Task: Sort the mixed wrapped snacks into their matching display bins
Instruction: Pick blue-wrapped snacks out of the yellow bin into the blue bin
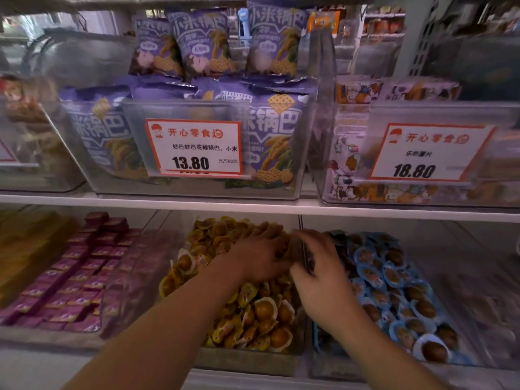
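On the lower shelf a clear bin of yellow-wrapped egg snacks stands beside a clear bin of blue-wrapped egg snacks. My left hand lies on the yellow pile near its back right, fingers spread over the packets. My right hand reaches over the wall between the two bins, fingers bent down among the packets there. Blur hides whether either hand holds a packet.
Left of the yellow bin lies a bin of purple and maroon packets. The upper shelf carries a bin of purple rice-crust bags with a 13.80 price tag, and a bin with an 18.80 tag.
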